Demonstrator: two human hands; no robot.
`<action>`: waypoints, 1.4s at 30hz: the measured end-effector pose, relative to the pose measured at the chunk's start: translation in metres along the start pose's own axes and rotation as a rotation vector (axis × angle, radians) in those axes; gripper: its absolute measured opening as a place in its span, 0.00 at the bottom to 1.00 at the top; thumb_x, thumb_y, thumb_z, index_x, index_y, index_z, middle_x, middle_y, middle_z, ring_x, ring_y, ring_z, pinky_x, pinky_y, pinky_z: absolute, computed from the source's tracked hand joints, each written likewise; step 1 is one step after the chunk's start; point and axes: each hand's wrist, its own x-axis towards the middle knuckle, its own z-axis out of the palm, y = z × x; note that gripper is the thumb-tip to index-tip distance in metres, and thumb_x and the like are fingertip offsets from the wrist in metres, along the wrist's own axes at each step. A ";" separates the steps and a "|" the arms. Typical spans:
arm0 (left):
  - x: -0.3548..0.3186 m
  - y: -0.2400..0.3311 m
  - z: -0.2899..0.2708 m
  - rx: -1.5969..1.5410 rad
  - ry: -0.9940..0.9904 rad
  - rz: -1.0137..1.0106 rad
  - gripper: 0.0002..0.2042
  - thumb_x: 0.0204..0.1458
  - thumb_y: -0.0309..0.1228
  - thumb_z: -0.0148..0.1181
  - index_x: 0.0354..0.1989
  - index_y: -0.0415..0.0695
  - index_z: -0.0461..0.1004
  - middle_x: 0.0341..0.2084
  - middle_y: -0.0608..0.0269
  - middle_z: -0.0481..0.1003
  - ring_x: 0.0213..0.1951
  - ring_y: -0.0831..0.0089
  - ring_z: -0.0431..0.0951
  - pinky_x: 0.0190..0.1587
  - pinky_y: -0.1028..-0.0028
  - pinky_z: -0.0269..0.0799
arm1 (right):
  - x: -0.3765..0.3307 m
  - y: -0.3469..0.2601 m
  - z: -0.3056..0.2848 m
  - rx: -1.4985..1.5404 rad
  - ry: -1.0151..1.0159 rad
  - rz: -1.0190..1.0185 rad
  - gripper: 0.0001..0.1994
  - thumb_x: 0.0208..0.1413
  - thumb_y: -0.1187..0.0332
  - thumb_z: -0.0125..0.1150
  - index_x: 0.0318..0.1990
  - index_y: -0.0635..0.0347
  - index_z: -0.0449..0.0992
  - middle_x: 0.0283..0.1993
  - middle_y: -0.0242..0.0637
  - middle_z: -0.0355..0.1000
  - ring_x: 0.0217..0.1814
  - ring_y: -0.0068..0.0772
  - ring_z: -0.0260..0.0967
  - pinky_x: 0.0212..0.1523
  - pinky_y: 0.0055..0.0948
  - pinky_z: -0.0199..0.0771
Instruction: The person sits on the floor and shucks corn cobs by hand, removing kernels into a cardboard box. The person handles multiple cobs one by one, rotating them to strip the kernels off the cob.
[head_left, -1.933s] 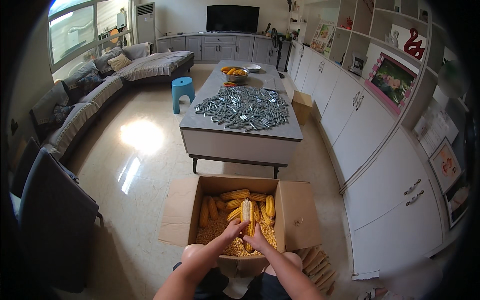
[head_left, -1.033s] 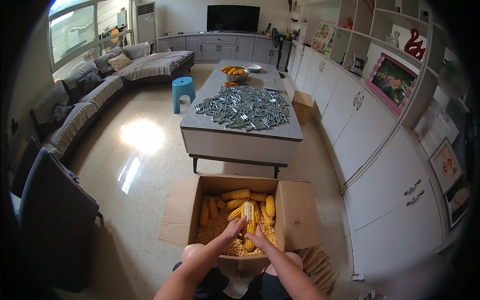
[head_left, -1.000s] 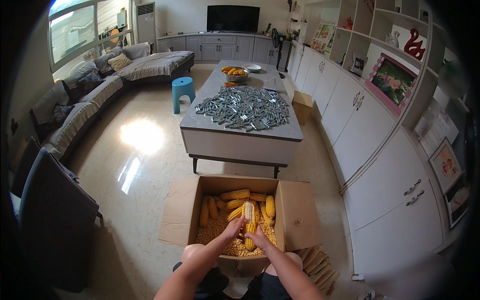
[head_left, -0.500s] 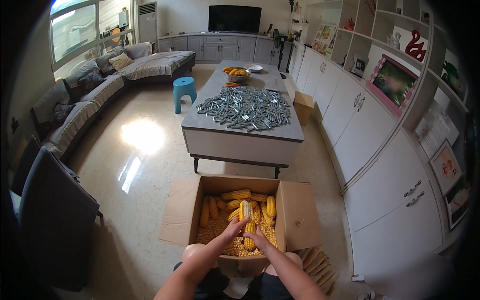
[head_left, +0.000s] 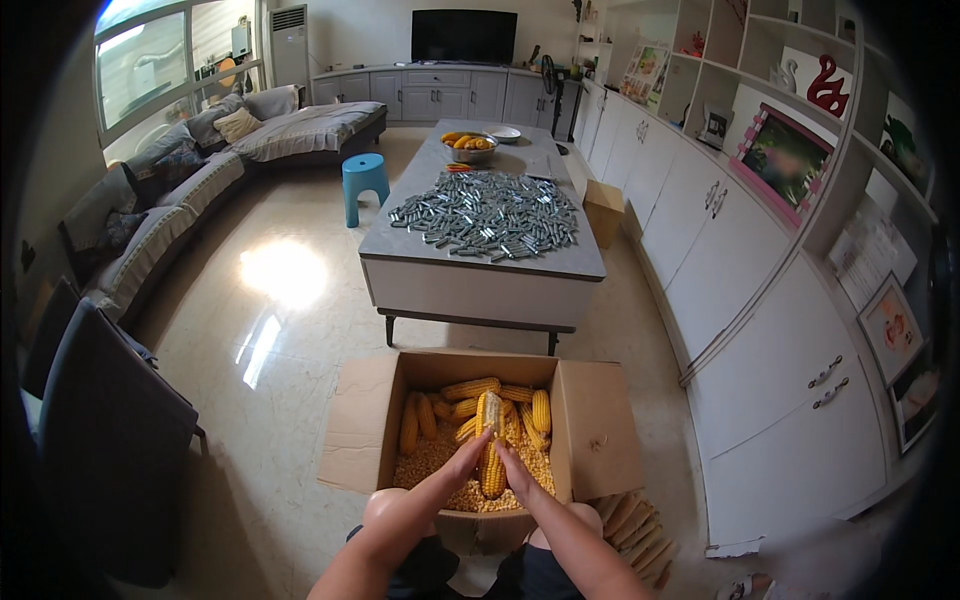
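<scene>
Over the brown cardboard box [head_left: 430, 372], a long yellow corn cob [head_left: 492, 468], partly bared, is clasped between left hand [head_left: 470, 459] and right hand [head_left: 516, 474]; loose yellow kernels [head_left: 423, 466] are gathered inside, unstripped yellow cobs [head_left: 541, 411] left beyond them

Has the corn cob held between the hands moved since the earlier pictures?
Yes, slightly: the held cob has shifted forward, its top end now closer to the far wall of the cardboard box.

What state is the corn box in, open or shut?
The box is open: its side flaps splay outward, and cobs and loose kernels show inside.
</scene>
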 end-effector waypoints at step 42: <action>-0.016 0.003 -0.005 -0.312 -0.086 0.093 0.21 0.57 0.46 0.39 0.51 0.43 0.58 0.41 0.54 0.68 0.39 0.63 0.72 0.41 0.64 0.71 | -0.015 -0.049 0.024 -0.107 0.103 0.082 0.23 0.53 0.48 0.48 0.41 0.63 0.65 0.34 0.39 0.68 0.33 0.33 0.71 0.29 0.32 0.75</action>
